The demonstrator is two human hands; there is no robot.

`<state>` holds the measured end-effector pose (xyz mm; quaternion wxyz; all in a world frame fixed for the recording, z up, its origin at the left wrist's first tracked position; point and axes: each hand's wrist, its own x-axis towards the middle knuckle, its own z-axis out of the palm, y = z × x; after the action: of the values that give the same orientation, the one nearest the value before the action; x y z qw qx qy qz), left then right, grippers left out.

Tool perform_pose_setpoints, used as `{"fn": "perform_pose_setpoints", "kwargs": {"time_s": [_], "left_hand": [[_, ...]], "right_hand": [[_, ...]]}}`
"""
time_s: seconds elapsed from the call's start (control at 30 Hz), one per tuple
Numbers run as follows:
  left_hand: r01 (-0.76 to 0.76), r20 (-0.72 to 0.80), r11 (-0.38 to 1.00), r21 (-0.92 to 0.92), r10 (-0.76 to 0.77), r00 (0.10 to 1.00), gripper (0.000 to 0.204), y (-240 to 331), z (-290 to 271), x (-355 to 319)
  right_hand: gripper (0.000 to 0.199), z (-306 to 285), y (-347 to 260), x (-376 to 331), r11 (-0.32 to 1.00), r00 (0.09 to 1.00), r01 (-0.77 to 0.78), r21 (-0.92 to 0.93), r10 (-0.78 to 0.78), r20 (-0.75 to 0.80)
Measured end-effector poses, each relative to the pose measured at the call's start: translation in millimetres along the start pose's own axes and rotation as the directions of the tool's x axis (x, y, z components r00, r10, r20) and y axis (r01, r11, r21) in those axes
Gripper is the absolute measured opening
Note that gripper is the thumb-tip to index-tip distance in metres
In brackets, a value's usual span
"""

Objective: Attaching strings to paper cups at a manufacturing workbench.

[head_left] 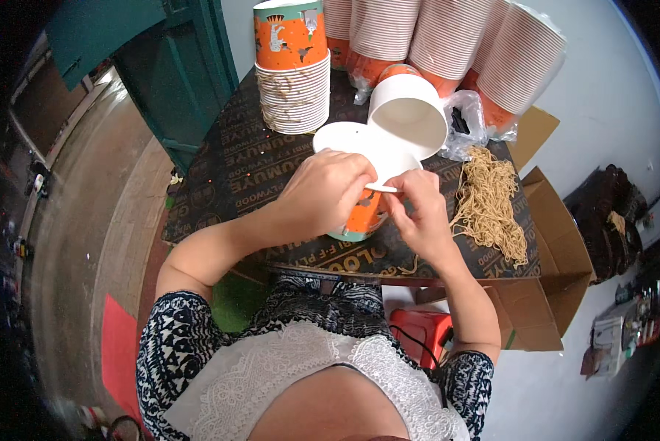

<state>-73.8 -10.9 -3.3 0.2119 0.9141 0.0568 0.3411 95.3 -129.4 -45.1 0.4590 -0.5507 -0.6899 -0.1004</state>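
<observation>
Before me on the dark table is an orange paper bucket (365, 214) with a white inside, its wide mouth tilted away from me. My left hand (326, 185) is closed over the near part of its rim, fingers bent and partly hidden. On the same rim, just to the right, my right hand (422, 213) pinches with thumb and fingers. Whether a thin cord lies between the fingertips, I cannot tell. Behind it another paper bucket (409, 121) lies on its side, mouth toward me. A heap of tan cords (489, 206) lies right of my right hand.
A stack of nested buckets (294, 95) with tan cord bits along the rims stands at the back left. Several plastic-wrapped bucket stacks (451, 44) line the back. A clear plastic bag (466, 128) lies near them. Cardboard boxes (558, 257) stand beside the table's right edge.
</observation>
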Motion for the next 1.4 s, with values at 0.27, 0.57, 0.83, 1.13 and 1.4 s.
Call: {"fn": "perform_pose_setpoints", "kwargs": {"time_s": [0.27, 0.57, 0.83, 1.13, 1.4], "left_hand": [[0.310, 0.671, 0.947, -0.089, -0.173, 0.721, 0.022, -34, 3, 21], [0.638, 0.793, 0.736, -0.227, -0.241, 0.560, 0.010, -42, 12, 22], [0.442, 0.764, 0.890, -0.113, -0.207, 0.611, 0.011, -43, 21, 19], [0.294, -0.067, 0.948, -0.118, -0.303, 0.951, 0.011, -62, -38, -2], [0.605, -0.249, 0.790, -0.096, -0.608, 0.754, 0.020, -166, -72, -94]], "right_hand": [[0.022, 15, -1, -14, 0.977, 0.977, 0.208, -0.050, -0.205, 0.051], [0.024, 21, 8, -20, 0.974, 0.973, 0.226, -0.032, -0.225, 0.042], [0.024, 24, 11, -24, 0.972, 0.972, 0.234, -0.023, -0.234, -0.008], [0.028, -42, 3, -33, 0.977, 0.995, 0.015, -0.213, -0.034, -0.089], [0.013, -75, 16, -114, 0.930, 0.936, -0.335, -0.151, 0.347, 0.062]]}}
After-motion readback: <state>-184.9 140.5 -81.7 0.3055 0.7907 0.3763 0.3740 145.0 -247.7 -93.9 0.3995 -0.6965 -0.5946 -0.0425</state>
